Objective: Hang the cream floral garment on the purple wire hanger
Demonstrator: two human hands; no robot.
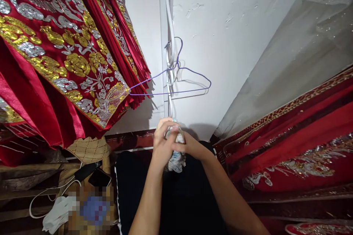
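Observation:
A bunched, crumpled cloth [176, 163] in white with blue and dark patterning is between my two hands, above my dark-clothed lap. My left hand [162, 145] wraps around its left side, fingers curled over the top. On the right side, my right hand [190, 147] closes on the same cloth, and the fingers of both hands overlap. The cloth's exact kind is hard to make out. Straight ahead of my hands, a purple wire hanger [171, 93] hangs with no garment on it, beside a pale strap [170, 18] running down the wall.
Red garments with gold and silver embroidery [77, 64] hang at the left. Sheer glittery fabric [264, 66] and red embroidered cloth [300, 147] hang at the right. A phone [99, 178], a white cable [31, 205] and white tissue [59, 213] lie at the lower left.

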